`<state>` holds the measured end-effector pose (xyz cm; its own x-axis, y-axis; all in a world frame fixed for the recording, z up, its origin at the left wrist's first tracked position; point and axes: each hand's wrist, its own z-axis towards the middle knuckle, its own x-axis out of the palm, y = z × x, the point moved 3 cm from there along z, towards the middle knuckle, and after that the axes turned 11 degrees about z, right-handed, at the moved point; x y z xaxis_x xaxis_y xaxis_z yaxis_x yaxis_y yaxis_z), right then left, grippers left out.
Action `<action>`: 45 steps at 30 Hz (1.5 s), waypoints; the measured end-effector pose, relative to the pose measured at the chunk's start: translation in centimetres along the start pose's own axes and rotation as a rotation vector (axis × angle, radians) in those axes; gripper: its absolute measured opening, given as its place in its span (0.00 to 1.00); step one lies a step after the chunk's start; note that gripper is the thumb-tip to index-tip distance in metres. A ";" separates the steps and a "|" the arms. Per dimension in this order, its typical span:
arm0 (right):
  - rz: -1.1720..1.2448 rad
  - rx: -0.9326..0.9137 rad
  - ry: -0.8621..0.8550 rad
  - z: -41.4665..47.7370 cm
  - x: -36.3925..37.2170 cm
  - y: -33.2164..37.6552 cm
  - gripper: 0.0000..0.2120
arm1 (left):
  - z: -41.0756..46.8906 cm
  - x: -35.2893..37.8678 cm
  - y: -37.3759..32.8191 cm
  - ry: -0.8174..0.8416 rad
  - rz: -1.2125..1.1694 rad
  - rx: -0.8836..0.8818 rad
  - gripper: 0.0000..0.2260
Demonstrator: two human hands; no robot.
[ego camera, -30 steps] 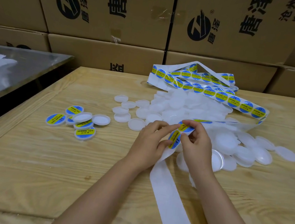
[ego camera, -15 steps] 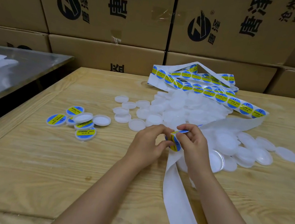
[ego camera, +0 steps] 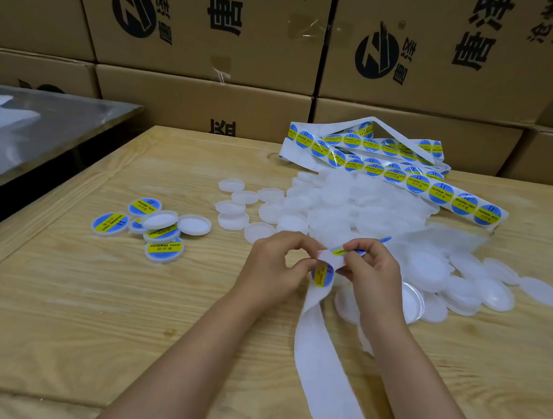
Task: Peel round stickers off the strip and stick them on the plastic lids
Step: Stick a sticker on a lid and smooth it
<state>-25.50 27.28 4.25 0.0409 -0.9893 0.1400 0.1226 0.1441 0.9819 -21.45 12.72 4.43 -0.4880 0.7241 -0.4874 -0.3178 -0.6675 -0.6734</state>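
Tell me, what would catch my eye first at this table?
Two hands work in the middle: the left hand pinches a blue-and-yellow sticker while the right hand holds the white strip. Behind them sprawls a heap of plain white lids, with the strip's sticker-covered length looped along its far edge. To the left lies a small cluster of labelled lids.
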 end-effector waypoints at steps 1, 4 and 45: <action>-0.039 -0.009 -0.028 0.1 -0.2 0.0 0.09 | 0.1 -0.2 0.1 -0.007 -0.036 -0.026 0.11; -0.209 -0.080 -0.108 0.4 -0.8 0.0 0.08 | 0.5 -0.8 0.6 0.002 -0.164 -0.140 0.11; -0.010 -0.281 0.014 -1.2 0.5 1.5 0.14 | 0.8 -2.3 5.1 -0.081 0.145 -0.351 0.04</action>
<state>-24.11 27.03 5.65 0.0521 -0.9905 0.1272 0.3936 0.1374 0.9089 -22.57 7.49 2.57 -0.5747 0.6007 -0.5557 0.0497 -0.6522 -0.7564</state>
